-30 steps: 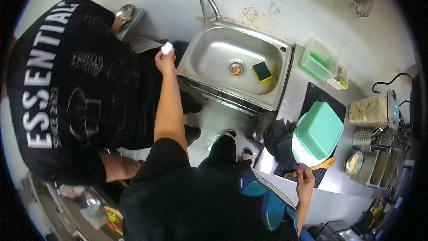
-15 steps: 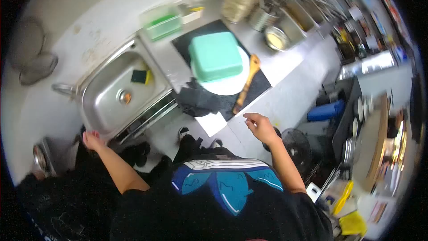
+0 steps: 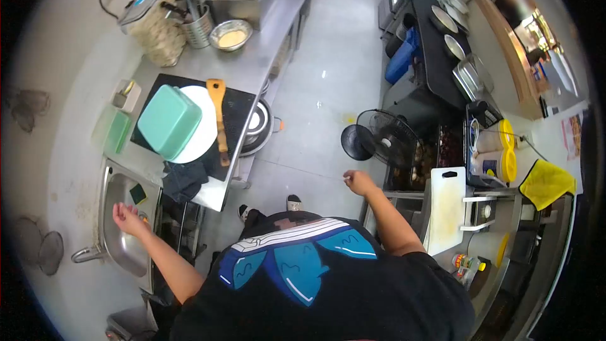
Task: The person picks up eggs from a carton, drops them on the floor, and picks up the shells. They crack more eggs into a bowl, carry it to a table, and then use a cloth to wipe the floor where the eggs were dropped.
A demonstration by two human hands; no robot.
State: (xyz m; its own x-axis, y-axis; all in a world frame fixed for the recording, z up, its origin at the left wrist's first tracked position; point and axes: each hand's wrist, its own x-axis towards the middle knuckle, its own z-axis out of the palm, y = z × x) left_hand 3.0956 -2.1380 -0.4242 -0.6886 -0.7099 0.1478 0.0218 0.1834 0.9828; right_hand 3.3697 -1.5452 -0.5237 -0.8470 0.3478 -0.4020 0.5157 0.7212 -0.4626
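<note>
My left hand hovers over the near part of the steel sink, palm up, its fingers loosely bent and holding nothing. A green and yellow sponge lies in the basin. My right hand hangs over the floor in front of the black fan, fingers curled in, with nothing visible in them. On the counter, a mint-green tub rests on a white plate over a black mat. A wooden spatula lies alongside, and a dark cloth is bunched near the counter edge.
Further along the counter are a large clear jar, a bowl of pale contents and a steel food pan. To the right stand a white cutting board, yellow-lidded tubs and a yellow cloth. A person is beyond the ledge.
My view has turned right, so the sink and counter now sit further left and the aisle is central. My right hand's fingers have curled in more. The person at lower left is out of view.
</note>
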